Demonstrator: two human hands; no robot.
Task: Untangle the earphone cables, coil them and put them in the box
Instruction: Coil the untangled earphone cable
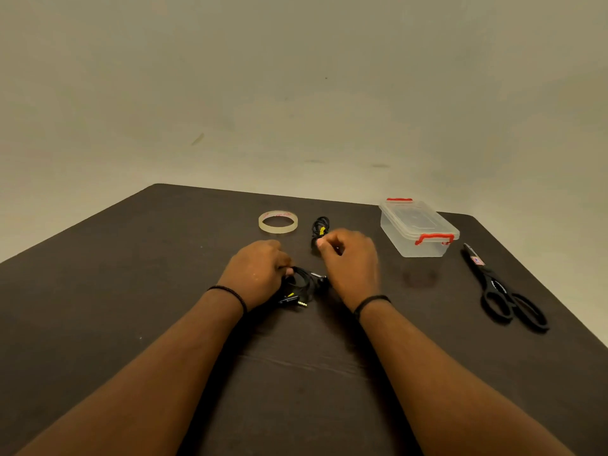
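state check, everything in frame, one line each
box: lid on, red latches down
near earphone cable: loosely coiled, on table, left hand grips it
far earphone cable: bundled, lying by the tape
right hand: fingers curled, blurred, grip unclear
tape roll: flat
scissors: closed, flat

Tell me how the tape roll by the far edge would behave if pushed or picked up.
The tape roll lies flat on the table, so a push would probably slide it, not roll it. It is a thin ring with an open middle, so likely light. Stood on edge, it could roll away.
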